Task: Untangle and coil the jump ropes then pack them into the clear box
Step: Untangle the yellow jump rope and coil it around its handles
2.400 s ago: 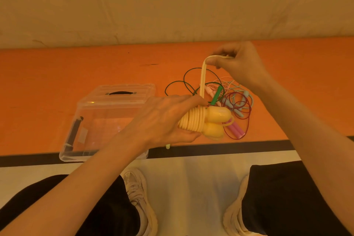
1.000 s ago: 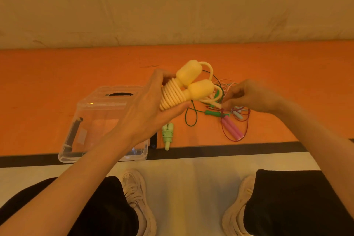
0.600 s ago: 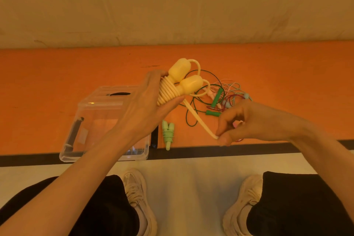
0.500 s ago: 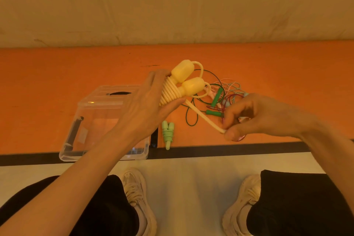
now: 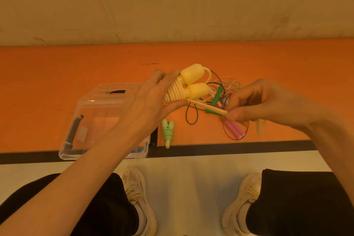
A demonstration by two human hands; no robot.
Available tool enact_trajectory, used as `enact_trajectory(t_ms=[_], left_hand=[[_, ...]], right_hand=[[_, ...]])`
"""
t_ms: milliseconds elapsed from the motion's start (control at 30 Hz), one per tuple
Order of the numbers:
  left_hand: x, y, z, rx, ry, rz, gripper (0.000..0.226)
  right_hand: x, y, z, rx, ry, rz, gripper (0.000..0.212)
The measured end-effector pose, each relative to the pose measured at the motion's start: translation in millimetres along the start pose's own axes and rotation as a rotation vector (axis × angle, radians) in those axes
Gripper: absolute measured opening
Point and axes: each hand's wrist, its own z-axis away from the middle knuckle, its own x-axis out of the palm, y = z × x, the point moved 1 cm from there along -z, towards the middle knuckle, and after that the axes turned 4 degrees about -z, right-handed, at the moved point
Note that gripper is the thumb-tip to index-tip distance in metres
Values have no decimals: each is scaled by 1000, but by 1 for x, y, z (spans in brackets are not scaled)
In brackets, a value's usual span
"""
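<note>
Holding the yellow jump rope (image 5: 188, 87) up in the air, the left hand (image 5: 147, 103) has its fingers curled round the coiled part, and the right hand (image 5: 266, 101), at 3 o'clock from it, pinches the loose tail of the same rope. If the right hand lets the tail slip, I think the coils could spring loose and the winding would need doing again. Just past the knees, the clear box (image 5: 92, 120) sits at the near edge of the orange floor mat (image 5: 57, 67), at 7 o'clock from the yellow rope, under the left arm, so a low swing could bump it. A small green rope (image 5: 167, 130), already wound, lies beside the box. Farther off, under the right hand, sits the tangled pile of ropes (image 5: 222, 97). The tail hangs close above it and might snag a loop and drag it along.
</note>
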Motion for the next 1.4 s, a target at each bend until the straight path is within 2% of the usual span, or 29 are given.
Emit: enact_trajectory(t_ms=[133,300,467,533,633,800,900,967,1133,1233,1400], left_hand=[[3,11,1,54,34,-63,69],[7,14,2,57,73,-78,77],[7,10,2,52,54,-19,82],[5,12,2,52,61,-34,80],[5,12,2,44,83,-68,74],[5,3,1,15,78,-74,72],[5,1,1,18,69,-103,72],[4,2,1,19,58,-107,73],[6,12,0,55,5,-54,74],[6,16,0,77,-14,-25,71],[4,23,-1,123,-45,21,66]], right_hand=[[10,-6,-7,-79,21,-10,21],[13,-9,-10,-126,43,-80,10],[11,-8,-6,-142,33,-58,9],[12,-7,-6,-140,49,-50,16],[7,-9,-2,-97,70,17,25],[-29,-12,14,96,120,264,9],[-49,-10,25,177,201,316,2],[-52,-12,27,99,286,339,9],[-34,-26,1,-260,510,355,12],[-30,-27,-24,-310,589,307,18],[-22,-26,-59,-286,586,230,14]])
